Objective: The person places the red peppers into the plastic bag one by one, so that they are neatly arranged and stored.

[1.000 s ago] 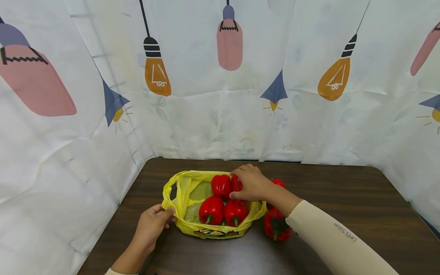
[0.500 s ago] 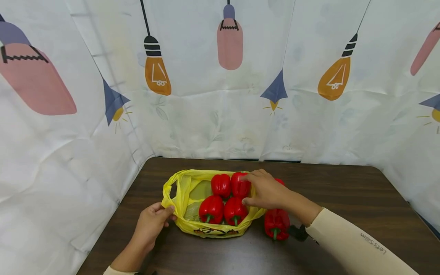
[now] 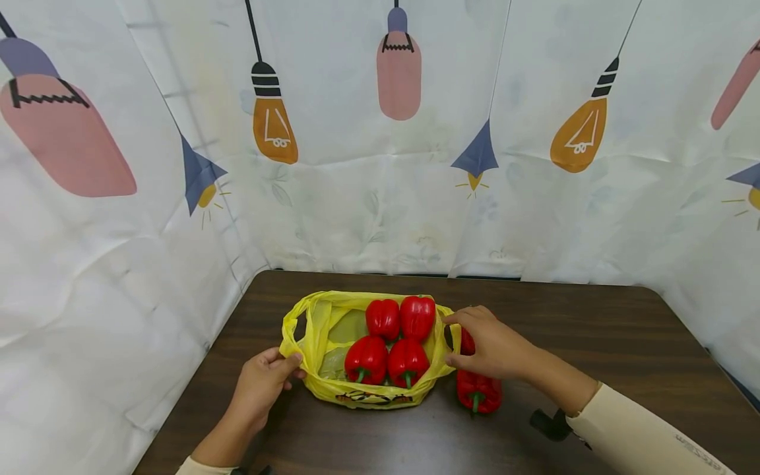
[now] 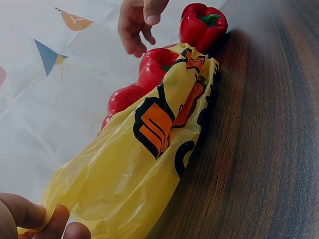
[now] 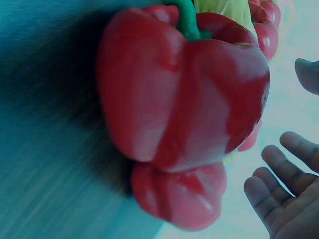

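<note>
A yellow plastic bag lies open on the table, with several red bell peppers grouped in its right half. My left hand pinches the bag's left edge between thumb and fingers, as the left wrist view also shows. Over the bag's right handle, my right hand is held with fingers spread and nothing in its grasp. Beneath and beside it, outside the bag, sit two more bell peppers: a nearer one and a farther one, partly hidden by the hand. Both show large in the right wrist view.
The dark wooden table stretches to the right and in front of the bag. A white curtain printed with lamps hangs behind and at the left. A black strap mount sits at the right wrist.
My right hand has let go of a bell pepper in the bag's back right and moved right, out of the bag, above the loose peppers. The left hand keeps its pinch on the bag.
</note>
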`<action>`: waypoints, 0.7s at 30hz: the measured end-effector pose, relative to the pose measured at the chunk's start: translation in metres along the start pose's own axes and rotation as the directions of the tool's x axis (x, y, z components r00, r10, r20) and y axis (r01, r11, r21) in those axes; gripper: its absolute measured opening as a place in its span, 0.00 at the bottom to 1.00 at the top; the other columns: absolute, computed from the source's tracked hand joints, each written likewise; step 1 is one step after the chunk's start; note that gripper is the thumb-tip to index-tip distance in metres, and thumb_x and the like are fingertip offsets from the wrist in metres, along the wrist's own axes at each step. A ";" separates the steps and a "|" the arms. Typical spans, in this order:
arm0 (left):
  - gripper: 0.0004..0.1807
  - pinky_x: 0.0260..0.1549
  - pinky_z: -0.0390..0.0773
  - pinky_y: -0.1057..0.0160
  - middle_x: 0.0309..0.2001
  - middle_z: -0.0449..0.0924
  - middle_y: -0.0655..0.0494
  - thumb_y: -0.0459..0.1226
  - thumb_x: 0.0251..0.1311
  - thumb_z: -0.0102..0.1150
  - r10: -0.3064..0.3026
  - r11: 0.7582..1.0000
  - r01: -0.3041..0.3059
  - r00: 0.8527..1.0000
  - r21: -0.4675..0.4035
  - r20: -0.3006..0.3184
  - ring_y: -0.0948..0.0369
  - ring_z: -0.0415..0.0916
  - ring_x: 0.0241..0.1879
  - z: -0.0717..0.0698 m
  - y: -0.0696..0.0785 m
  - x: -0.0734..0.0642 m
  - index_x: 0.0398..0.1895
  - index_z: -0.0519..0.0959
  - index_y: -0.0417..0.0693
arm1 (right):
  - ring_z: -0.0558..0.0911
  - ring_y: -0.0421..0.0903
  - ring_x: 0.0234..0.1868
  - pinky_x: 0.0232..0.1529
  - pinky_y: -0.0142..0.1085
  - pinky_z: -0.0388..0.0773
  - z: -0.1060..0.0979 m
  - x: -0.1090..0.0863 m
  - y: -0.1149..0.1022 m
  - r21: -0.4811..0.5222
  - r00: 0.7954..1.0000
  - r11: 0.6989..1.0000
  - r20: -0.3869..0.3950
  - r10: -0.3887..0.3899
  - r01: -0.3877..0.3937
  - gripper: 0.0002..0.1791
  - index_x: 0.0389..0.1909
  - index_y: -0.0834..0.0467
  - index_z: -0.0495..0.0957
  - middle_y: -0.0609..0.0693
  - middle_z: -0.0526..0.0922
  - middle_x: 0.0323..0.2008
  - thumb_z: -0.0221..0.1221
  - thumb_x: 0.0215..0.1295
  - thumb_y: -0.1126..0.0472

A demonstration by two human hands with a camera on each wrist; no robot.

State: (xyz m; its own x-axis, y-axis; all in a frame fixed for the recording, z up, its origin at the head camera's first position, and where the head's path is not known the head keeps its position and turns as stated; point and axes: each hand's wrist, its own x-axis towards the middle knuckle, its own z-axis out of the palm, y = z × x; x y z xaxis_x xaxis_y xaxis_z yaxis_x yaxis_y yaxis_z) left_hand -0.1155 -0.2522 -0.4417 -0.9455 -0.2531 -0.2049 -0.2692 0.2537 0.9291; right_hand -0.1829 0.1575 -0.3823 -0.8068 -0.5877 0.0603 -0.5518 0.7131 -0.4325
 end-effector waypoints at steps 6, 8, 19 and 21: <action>0.18 0.33 0.78 0.59 0.31 0.88 0.49 0.44 0.69 0.65 -0.009 1.000 0.009 1.000 0.011 -0.001 0.51 0.78 0.35 0.000 0.001 -0.001 0.50 0.83 0.37 | 0.68 0.59 0.67 0.58 0.59 0.75 -0.004 -0.017 0.008 0.035 0.999 0.998 0.004 0.049 -0.049 0.37 0.66 0.57 0.75 0.53 0.75 0.63 0.72 0.60 0.44; 0.18 0.33 0.78 0.58 0.31 0.88 0.49 0.44 0.69 0.65 -0.009 1.000 0.009 1.000 0.013 -0.001 0.52 0.78 0.35 0.000 0.001 -0.001 0.50 0.83 0.37 | 0.68 0.61 0.67 0.58 0.60 0.75 -0.006 -0.023 0.011 0.045 0.998 0.997 0.005 0.061 -0.061 0.38 0.66 0.58 0.74 0.54 0.75 0.64 0.72 0.60 0.42; 0.17 0.33 0.78 0.59 0.31 0.88 0.48 0.43 0.69 0.65 0.000 1.000 0.000 1.000 0.009 -0.011 0.51 0.79 0.36 0.000 0.001 -0.001 0.49 0.83 0.37 | 0.76 0.56 0.61 0.57 0.56 0.77 -0.004 -0.046 0.031 0.069 0.995 0.993 -0.003 0.099 -0.098 0.40 0.64 0.58 0.75 0.53 0.77 0.61 0.74 0.57 0.41; 0.17 0.33 0.78 0.59 0.31 0.88 0.48 0.43 0.70 0.65 0.000 1.000 0.000 1.000 0.013 -0.011 0.52 0.79 0.36 0.000 0.001 -0.001 0.49 0.83 0.37 | 0.78 0.55 0.58 0.55 0.54 0.79 -0.003 -0.050 0.033 0.086 0.995 0.992 0.000 0.097 -0.097 0.40 0.64 0.58 0.75 0.52 0.77 0.59 0.74 0.57 0.41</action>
State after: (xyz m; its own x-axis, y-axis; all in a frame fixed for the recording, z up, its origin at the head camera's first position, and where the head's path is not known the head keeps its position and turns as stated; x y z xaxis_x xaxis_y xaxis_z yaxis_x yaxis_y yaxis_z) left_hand -0.1144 -0.2516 -0.4408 -0.9434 -0.2634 -0.2013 -0.2716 0.2658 0.9250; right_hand -0.1615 0.2113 -0.3971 -0.8565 -0.5158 0.0180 -0.4509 0.7308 -0.5124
